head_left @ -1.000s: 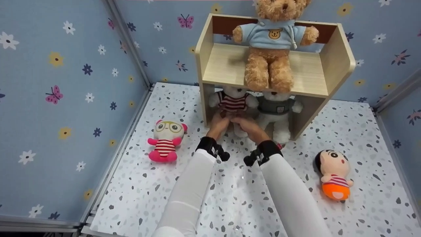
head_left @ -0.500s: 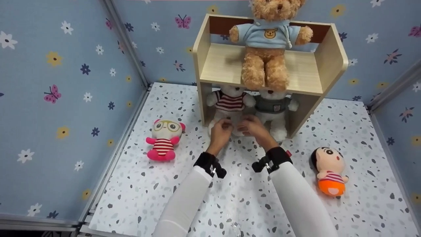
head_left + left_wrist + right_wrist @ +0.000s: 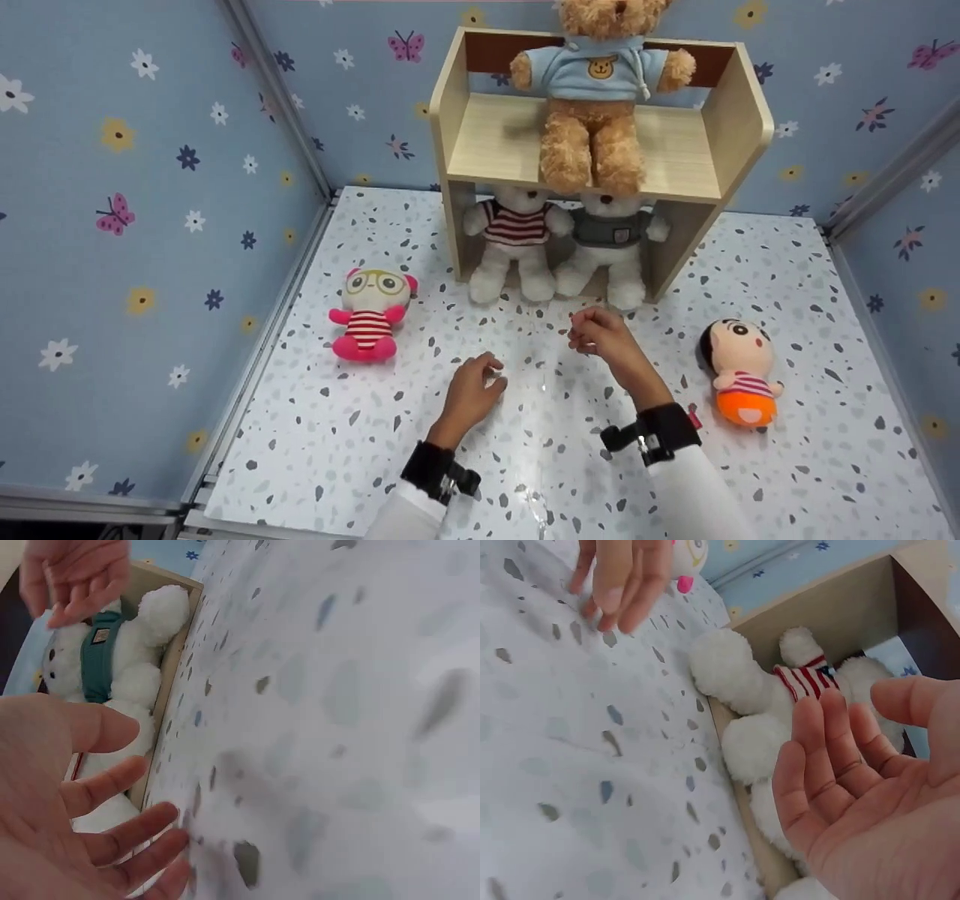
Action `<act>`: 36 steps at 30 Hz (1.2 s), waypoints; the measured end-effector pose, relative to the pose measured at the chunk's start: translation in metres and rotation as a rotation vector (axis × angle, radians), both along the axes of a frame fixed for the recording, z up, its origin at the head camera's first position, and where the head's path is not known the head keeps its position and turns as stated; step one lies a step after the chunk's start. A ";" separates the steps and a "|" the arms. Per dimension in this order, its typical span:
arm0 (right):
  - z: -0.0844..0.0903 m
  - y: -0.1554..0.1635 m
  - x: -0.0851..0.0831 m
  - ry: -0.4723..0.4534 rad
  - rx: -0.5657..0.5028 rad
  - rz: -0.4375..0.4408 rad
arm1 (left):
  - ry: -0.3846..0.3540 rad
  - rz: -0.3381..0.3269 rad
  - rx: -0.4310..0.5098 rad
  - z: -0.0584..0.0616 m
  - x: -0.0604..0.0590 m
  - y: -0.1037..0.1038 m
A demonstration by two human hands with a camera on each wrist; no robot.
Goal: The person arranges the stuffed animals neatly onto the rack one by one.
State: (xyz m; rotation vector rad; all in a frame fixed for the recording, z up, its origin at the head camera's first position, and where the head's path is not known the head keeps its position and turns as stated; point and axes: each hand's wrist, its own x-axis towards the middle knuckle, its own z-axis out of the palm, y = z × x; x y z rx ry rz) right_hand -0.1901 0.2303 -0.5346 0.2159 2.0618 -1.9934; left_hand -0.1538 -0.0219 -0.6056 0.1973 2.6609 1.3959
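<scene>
Hands: left hand (image 3: pixel 471 390) and right hand (image 3: pixel 602 339) hover over the speckled tabletop (image 3: pixel 525 450), both empty, well clear of the toys.
Fingers: loosely curled and relaxed on both hands, holding nothing; the wrist views show open palms.
Change: half a second ago both hands were at the legs of the striped white bear (image 3: pixel 514 244); a second ago they reached under the shelf around it. Now they have drawn back toward the person, and the bear is left alone.
Striped white bear: sits upright under the wooden shelf (image 3: pixel 739 112), on the left side, feet at the front edge, just beside the grey-vested white bear (image 3: pixel 611 247).
Meaning: judging from the release, the placing of this bear looks finished.
Shelf top: brown bear in a blue hoodie (image 3: pixel 596 90) seated there, legs hanging over the edge.
Tabletop, left: pink striped doll with glasses (image 3: pixel 371 315), apart from the shelf.
Tabletop, right: cartoon boy doll (image 3: pixel 739 371), nearest the right hand.
</scene>
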 end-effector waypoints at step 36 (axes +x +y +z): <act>-0.022 0.139 0.156 -0.115 0.141 -0.970 | -0.038 0.125 0.384 -0.003 0.057 -0.024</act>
